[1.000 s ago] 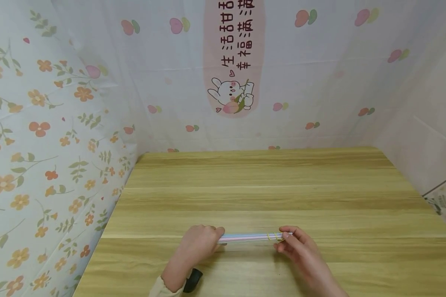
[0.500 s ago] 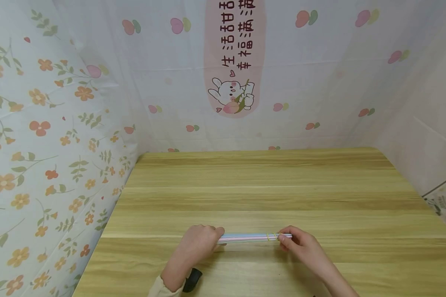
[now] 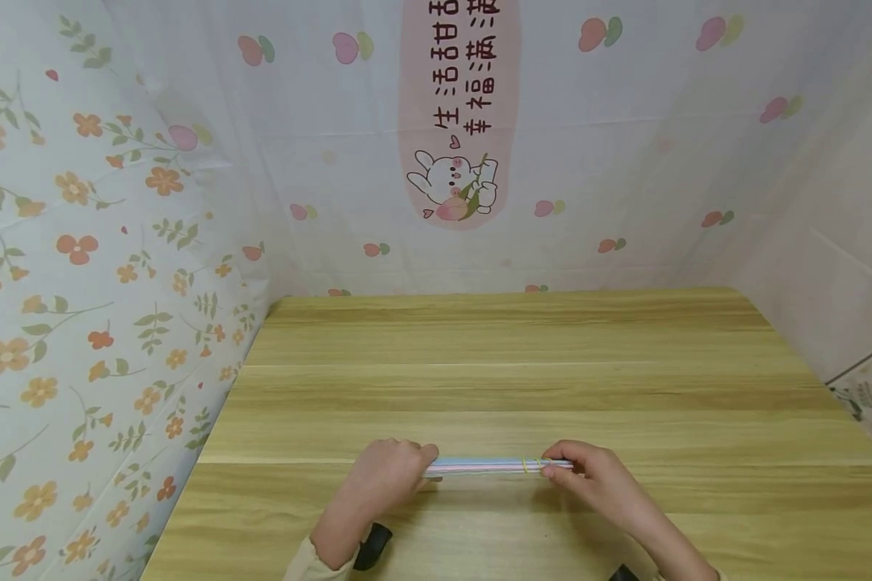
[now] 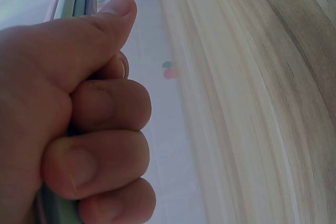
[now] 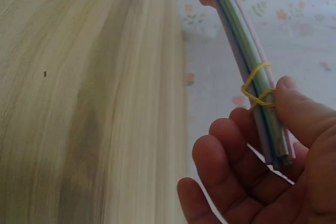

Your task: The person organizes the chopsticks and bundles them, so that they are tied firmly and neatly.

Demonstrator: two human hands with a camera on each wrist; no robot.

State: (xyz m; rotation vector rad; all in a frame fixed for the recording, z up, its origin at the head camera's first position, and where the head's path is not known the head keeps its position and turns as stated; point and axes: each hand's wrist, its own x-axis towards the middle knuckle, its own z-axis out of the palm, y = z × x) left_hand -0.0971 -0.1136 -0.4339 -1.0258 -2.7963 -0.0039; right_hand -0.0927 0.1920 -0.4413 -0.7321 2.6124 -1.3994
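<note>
A bundle of thin pastel straws (image 3: 480, 466), in blue, pink, green and lilac, is held level above the near part of the table. My left hand (image 3: 392, 474) grips its left end in a fist, fingers wrapped round it and thumb along it, as the left wrist view shows. Near the other end, a yellow rubber band (image 5: 255, 99) loops round the straws. There my right hand (image 3: 594, 478) pinches the bundle between thumb and index finger beside the band, the other fingers loosely bent below. The straw tips stick out past the right fingers.
The wood-grain table (image 3: 509, 379) reaches back to a white curtain (image 3: 320, 161) with fruit prints and a rabbit drawing. A flowered curtain (image 3: 116, 307) lines the left side. Black wrist straps (image 3: 373, 546) show near the sleeves.
My right hand has shifted its hold on the banded end, its fingers closing in beside the band and its forearm swinging right. The left hand and straws stay almost still.
</note>
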